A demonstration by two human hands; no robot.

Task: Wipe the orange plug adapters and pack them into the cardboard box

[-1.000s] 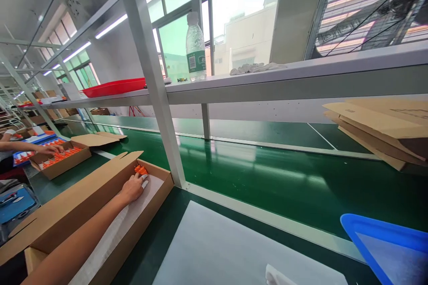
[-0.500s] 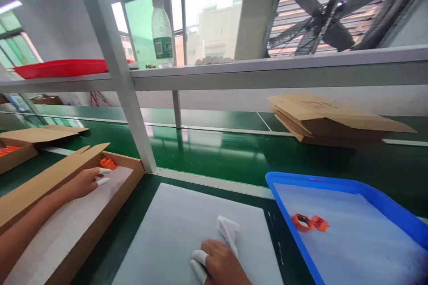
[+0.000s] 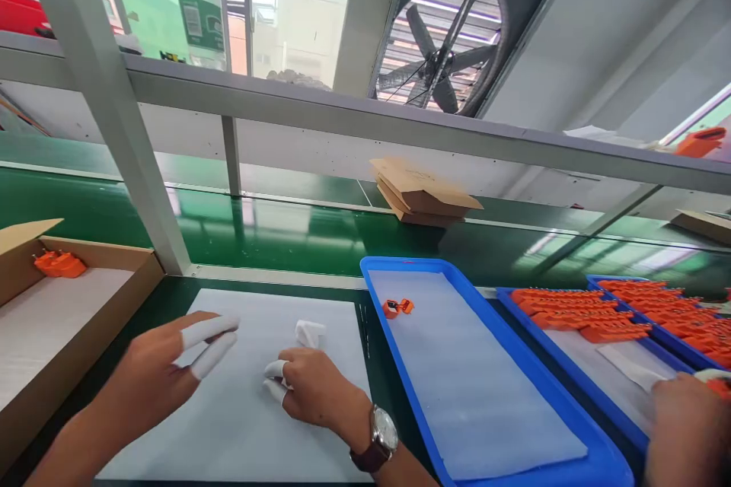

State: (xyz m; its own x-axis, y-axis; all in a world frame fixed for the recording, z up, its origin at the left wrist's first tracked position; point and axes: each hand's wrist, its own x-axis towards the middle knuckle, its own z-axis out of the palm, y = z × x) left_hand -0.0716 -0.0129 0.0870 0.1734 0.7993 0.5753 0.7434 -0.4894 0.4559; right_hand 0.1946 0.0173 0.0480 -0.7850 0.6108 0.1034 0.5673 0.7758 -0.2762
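Note:
My left hand (image 3: 174, 365), with white finger cots on thumb and finger, hovers over the left part of a white sheet (image 3: 228, 434). Its fingers reach forward slightly apart, with nothing between them. Over the same sheet, my right hand (image 3: 317, 388) is closed on a white cloth (image 3: 310, 332) that sticks out beyond the fingers. It too wears white finger cots, and a watch (image 3: 377, 437) is on the wrist. Orange plugs with metal prongs (image 3: 59, 264) lie at the far end of a cardboard box (image 3: 114, 308) to the left, which has a white lining.
A blue tray (image 3: 514, 365) on the right holds an orange part with a dark inside (image 3: 398, 308). Beyond are blue trays with rows of orange plugs (image 3: 576, 308) and another person's hand (image 3: 688, 418). Folded cardboard (image 3: 426, 194) lies behind. A shelf post (image 3: 108, 99) rises at left.
My left hand has come out of the cardboard box to above the white sheet, leaving the orange plugs behind. My right hand keeps the cloth. The view has turned right.

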